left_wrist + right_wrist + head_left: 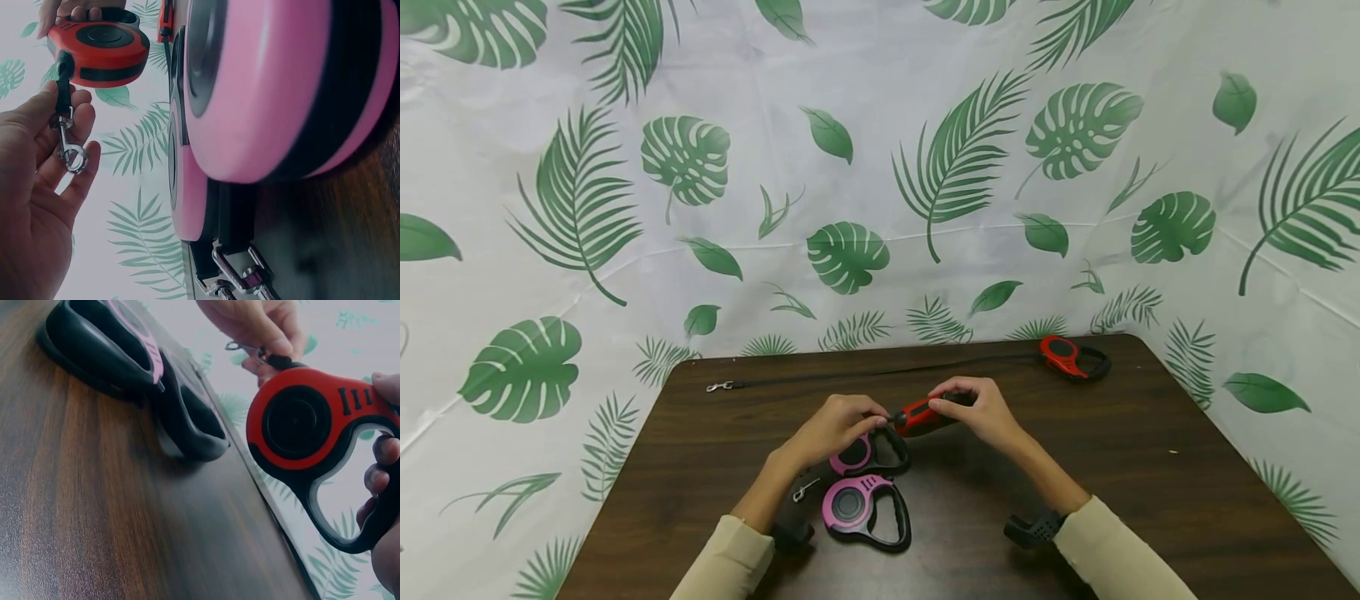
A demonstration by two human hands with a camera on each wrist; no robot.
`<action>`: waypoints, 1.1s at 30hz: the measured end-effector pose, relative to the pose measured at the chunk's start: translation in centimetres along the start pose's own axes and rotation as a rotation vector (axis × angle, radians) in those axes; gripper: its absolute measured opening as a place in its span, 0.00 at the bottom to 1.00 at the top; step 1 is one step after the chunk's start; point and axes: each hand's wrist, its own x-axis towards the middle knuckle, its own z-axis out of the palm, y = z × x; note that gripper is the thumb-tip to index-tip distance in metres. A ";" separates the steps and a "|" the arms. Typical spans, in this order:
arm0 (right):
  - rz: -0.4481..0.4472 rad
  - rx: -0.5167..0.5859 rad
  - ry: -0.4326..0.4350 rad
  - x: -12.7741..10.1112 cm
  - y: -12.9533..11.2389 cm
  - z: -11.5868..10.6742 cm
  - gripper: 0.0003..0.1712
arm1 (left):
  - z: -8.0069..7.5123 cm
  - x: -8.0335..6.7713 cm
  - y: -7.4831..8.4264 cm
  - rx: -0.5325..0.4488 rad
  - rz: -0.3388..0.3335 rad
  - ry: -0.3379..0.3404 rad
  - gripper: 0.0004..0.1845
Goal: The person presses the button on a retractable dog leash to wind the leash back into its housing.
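Observation:
A red and black retractable dog leash (340, 406) is held up off the table between both hands. My right hand (981, 410) grips its black looped handle, fingers curled through it in the right wrist view. With thumb and fingers, my left hand (842, 429) pinches the short black strap at the leash's mouth, and the silver clip (74, 156) hangs against those fingers. Two pink and black retractable leashes lie below the hands: the nearer pink leash (848, 505) and the farther pink leash (854, 452), partly covered by my left hand.
Another red leash (1060, 354) lies at the table's back right, its black cord (880, 372) stretched left to a metal clip (721, 386). A silver clip (806, 490) sits left of the pink leashes. Behind the brown table (1075, 433) hangs a leaf-print cloth (760, 167).

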 end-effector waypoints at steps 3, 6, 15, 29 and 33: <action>0.003 0.004 0.004 0.0 -0.1 0.1 0.05 | 0.1 0.1 0.1 -0.004 -0.003 0.000 0.07; 0.003 0.006 0.008 -0.1 -0.2 0.2 0.05 | 0.2 0.2 0.1 -0.016 -0.001 0.004 0.07; 0.020 0.014 0.049 -0.1 -0.1 0.0 0.05 | 0.6 0.3 0.2 -0.056 0.011 0.026 0.08; 0.126 0.154 0.078 -0.1 0.0 -0.6 0.12 | 1.6 1.2 1.0 -0.131 -0.077 0.025 0.15; 0.157 0.175 0.055 -0.2 0.1 -0.9 0.13 | 2.1 1.8 1.4 -0.100 -0.096 0.018 0.17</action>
